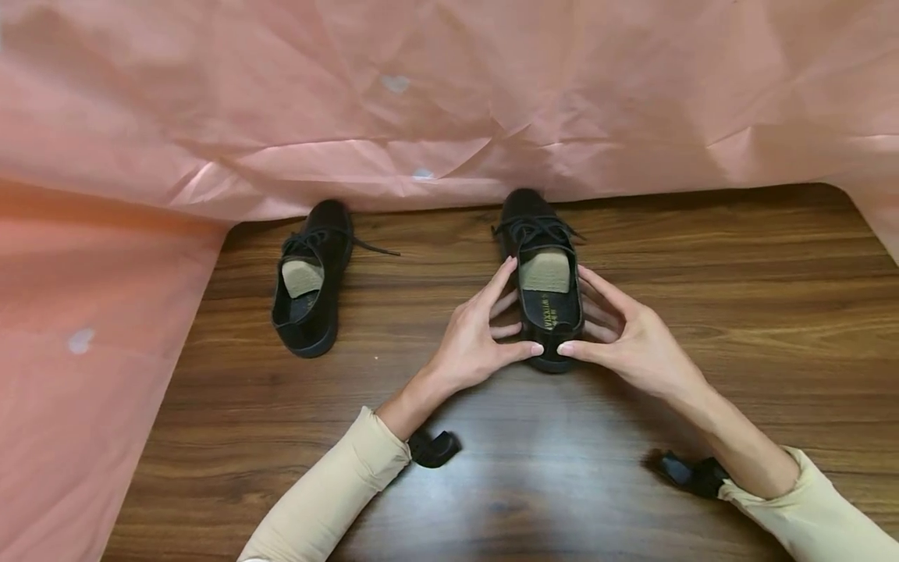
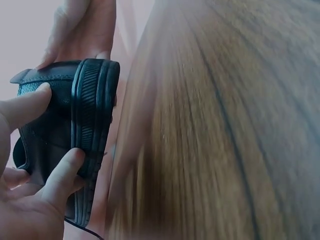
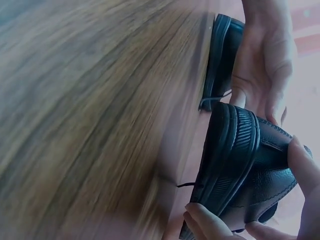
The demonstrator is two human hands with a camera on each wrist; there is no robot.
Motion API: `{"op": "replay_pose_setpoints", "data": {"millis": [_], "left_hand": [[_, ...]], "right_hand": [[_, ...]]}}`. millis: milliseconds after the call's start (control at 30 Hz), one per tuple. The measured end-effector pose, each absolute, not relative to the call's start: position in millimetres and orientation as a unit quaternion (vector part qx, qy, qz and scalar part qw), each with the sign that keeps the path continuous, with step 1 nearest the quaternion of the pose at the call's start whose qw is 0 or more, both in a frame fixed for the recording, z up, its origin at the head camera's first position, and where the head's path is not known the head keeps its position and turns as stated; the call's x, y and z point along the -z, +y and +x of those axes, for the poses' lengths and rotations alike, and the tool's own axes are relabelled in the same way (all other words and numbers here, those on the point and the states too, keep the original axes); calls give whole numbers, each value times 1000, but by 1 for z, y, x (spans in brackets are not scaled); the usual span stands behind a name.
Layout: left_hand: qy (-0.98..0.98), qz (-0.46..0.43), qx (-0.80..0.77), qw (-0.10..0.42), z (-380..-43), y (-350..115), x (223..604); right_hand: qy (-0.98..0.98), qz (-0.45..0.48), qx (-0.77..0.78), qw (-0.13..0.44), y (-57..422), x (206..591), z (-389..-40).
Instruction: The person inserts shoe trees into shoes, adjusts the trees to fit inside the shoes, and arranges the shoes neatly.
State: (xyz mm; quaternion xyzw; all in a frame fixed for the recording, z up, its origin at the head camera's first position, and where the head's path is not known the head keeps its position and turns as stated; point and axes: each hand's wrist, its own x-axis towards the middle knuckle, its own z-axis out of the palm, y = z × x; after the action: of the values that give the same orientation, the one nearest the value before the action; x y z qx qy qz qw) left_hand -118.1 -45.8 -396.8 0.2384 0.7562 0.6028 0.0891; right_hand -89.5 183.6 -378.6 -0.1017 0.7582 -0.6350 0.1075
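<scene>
Two black lace-up shoes are in the head view, toes toward the pink cloth. Both hands hold the right-hand shoe (image 1: 551,312) at its heel end. The left hand (image 1: 474,339) has its thumb on the heel back and its fingers along the left side. Mirroring it, the right hand (image 1: 635,343) puts its thumb on the heel and its fingers along the right side. Both wrist views show the ribbed sole edge of this held shoe (image 2: 92,110) between fingers. Beige padding (image 1: 546,271) sits inside it. Whether its sole touches the wooden surface, I cannot tell.
The other black shoe (image 1: 309,281) stands to the left, with beige padding (image 1: 302,278) inside and a lace end trailing right. Pink cloth (image 1: 449,101) hangs along the back and left of the brown wooden surface (image 1: 702,312). Dark wrist devices (image 1: 435,449) show near both sleeves.
</scene>
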Motion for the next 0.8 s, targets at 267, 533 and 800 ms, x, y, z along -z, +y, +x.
{"op": "replay_pose_setpoints", "data": {"millis": [267,533,800], "left_hand": [[747,236,-617,78,-110,-60,369],[747,232,-618,75,-115,-71,379],[737,223,-635,62,-122,-84,395]], "right_hand": [[746,-102,649,109,170,379,-94],[749,-91,644,122,159,382,-96],[750,-85,643,130,148,382,-101]]}}
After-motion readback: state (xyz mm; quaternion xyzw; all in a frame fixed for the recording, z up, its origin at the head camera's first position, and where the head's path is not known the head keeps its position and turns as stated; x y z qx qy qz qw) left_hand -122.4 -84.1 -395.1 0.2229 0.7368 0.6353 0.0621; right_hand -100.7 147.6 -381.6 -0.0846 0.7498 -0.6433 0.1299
